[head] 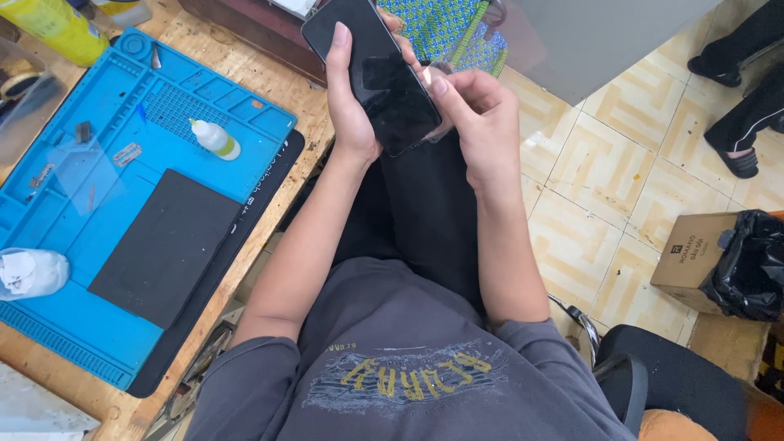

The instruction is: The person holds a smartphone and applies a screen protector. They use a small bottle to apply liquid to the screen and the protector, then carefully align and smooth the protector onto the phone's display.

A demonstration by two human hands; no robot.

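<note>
— Where do I stand with the phone?

— I have one black smartphone (376,73) over my lap, its long axis tilted from lower right up to upper left. My left hand (351,106) wraps its left edge, fingers curled behind, thumb flat on the glass. My right hand (482,122) sits at the lower right edge, thumb pinching a clear film there; it is the nearer to that corner.

— And farther out?

— To the left, one blue work mat (73,318) on the bench, one small white glue bottle (216,137), one black pad (163,245).
</note>
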